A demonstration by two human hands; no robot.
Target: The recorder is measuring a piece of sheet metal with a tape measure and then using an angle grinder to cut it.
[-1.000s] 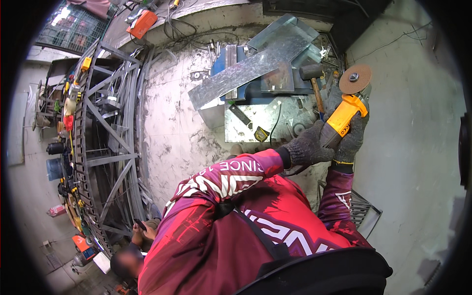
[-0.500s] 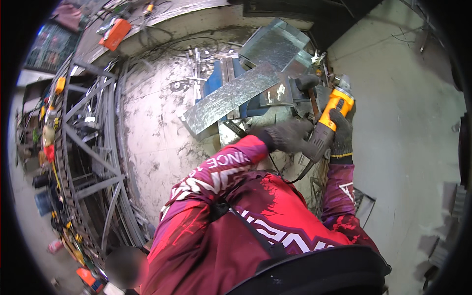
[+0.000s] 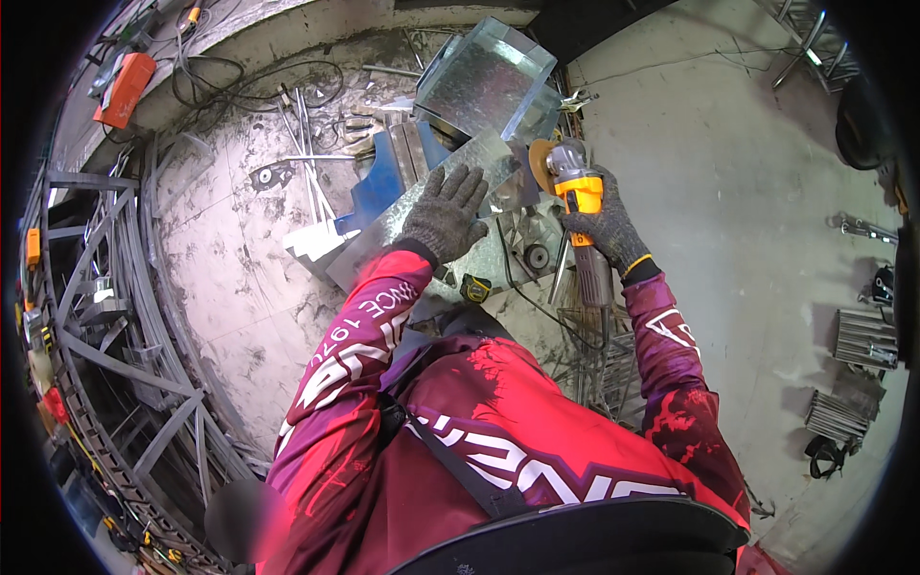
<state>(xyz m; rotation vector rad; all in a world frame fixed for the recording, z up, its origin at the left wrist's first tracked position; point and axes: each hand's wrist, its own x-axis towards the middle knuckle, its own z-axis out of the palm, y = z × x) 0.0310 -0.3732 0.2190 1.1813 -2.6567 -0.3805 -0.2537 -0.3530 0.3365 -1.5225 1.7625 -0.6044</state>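
My left hand (image 3: 443, 216), in a dark grey knit glove, lies with fingers spread on a long strip of galvanized sheet metal (image 3: 491, 153). The strip lies slantwise over a blue vise (image 3: 372, 187) with steel jaws. Gripped in my gloved right hand (image 3: 615, 230) is a yellow and grey angle grinder (image 3: 581, 195). Its brown disc (image 3: 542, 165) stands upright beside the strip's right end; whether the two touch, I cannot tell. Below my left hand there is a yellow and black tape measure (image 3: 475, 288). Bent sheet metal (image 3: 489, 81) sits beyond the vise.
The grinder's cord (image 3: 537, 305) hangs near my body. Steel frames and bars (image 3: 144, 383) line the left side. An orange case (image 3: 125, 91) is at the far left. Thin metal offcuts (image 3: 309, 163) lie left of the vise. Stacked metal pieces (image 3: 867, 338) rest at the right.
My left hand has left the rear of the grinder and now lies spread on the metal strip. The grinder, held in my right hand, has turned more upright, with its disc now facing the strip.
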